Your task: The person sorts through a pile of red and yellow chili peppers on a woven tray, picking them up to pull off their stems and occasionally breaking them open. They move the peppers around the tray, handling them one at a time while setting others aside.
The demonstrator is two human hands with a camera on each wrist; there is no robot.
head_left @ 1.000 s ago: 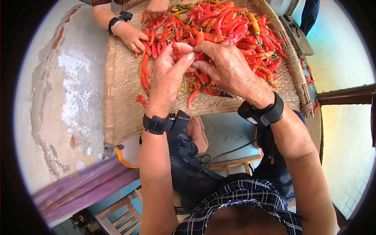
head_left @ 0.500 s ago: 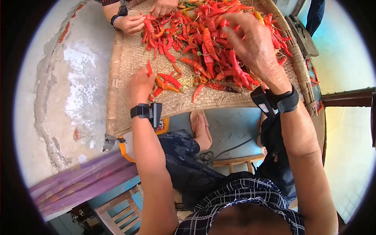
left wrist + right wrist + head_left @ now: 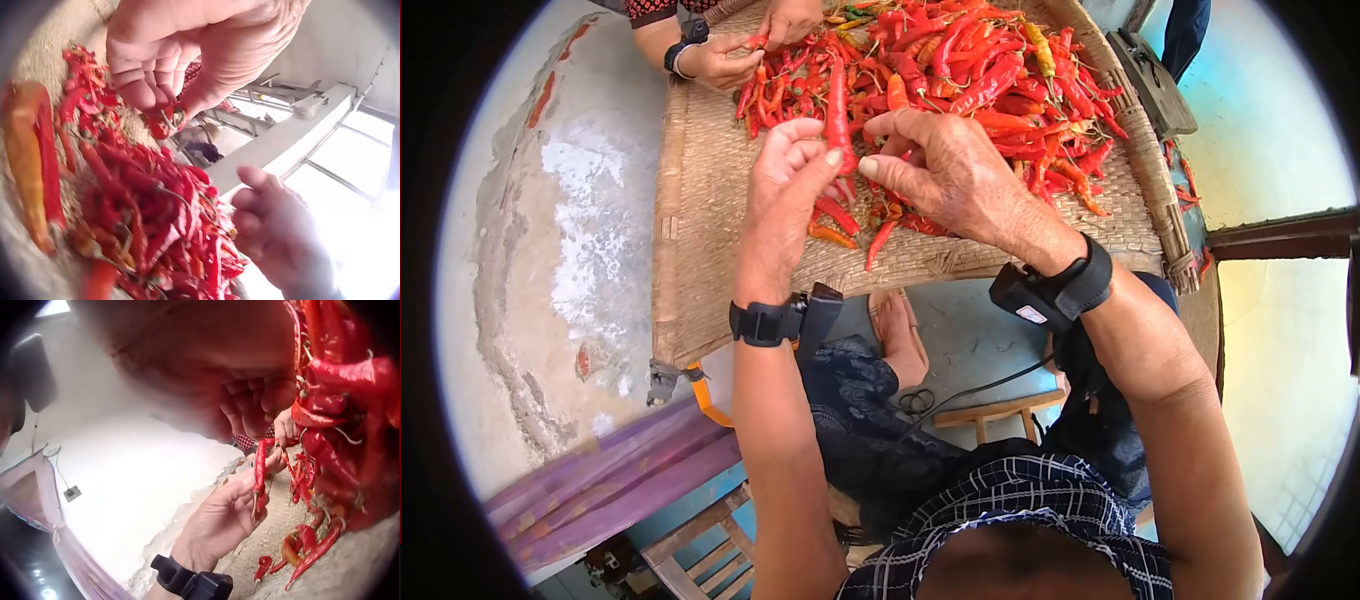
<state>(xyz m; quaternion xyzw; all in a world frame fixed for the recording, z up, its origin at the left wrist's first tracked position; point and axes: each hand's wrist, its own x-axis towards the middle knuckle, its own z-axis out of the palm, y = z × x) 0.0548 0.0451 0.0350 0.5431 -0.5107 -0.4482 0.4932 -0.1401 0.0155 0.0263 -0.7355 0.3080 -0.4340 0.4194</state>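
A long red chili pepper (image 3: 837, 115) stands upright in my left hand (image 3: 778, 195), pinched between thumb and fingers at its lower end. In the left wrist view the chili's stem end (image 3: 167, 122) points toward the camera. Close on its right is my right hand (image 3: 975, 180), thumb tip near the chili, fingers loosely bent. The left wrist view shows this right hand (image 3: 265, 219) apart from the chili, with nothing visible in its fingers. Below my hands, a few chilies (image 3: 832, 236) lie on the woven tray (image 3: 700, 240).
A large pile of red chilies (image 3: 1000, 80) covers the tray's far and right parts. Another person's hands (image 3: 735, 55) handle a small red chili at the far left. A wall (image 3: 590, 200) runs along the left, and a wooden stool (image 3: 1000, 410) stands below the tray.
Both hands came apart, the left reaching to the small group of chilies and the right over the pile. Now they are close together again, with a long red chili in the left hand.
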